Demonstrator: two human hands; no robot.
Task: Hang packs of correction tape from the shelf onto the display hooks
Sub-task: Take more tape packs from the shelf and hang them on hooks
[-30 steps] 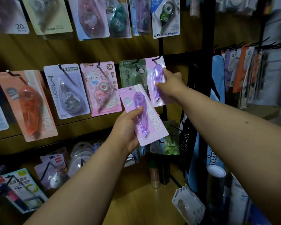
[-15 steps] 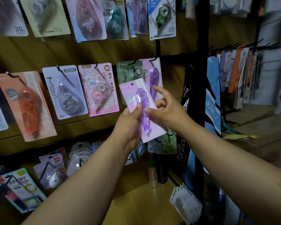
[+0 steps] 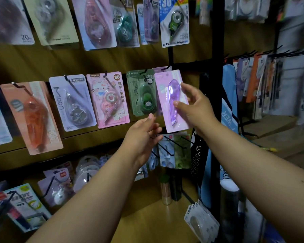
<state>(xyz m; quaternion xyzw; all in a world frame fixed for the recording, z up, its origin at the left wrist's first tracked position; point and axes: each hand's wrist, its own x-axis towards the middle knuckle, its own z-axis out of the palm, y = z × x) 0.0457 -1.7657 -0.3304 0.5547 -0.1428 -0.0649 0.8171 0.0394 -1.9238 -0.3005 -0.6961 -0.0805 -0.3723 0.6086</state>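
Hooks on the wooden display wall (image 3: 42,60) hold rows of tape packs, like the orange pack (image 3: 32,116) near the left edge and the green pack (image 3: 141,93) near the black post (image 3: 216,67) at the right edge. Your right hand (image 3: 195,106) pinches the purple correction tape pack (image 3: 171,100) between thumb and fingers, holding it up just beside the green pack. Your left hand (image 3: 144,135) is below it, fingers loose, holding nothing.

We see one wide-angle view from a head-worn camera, looking forward and slightly down at a display wall (image 3: 42,60) of hanging packs, close by, with both forearms reaching in from below.
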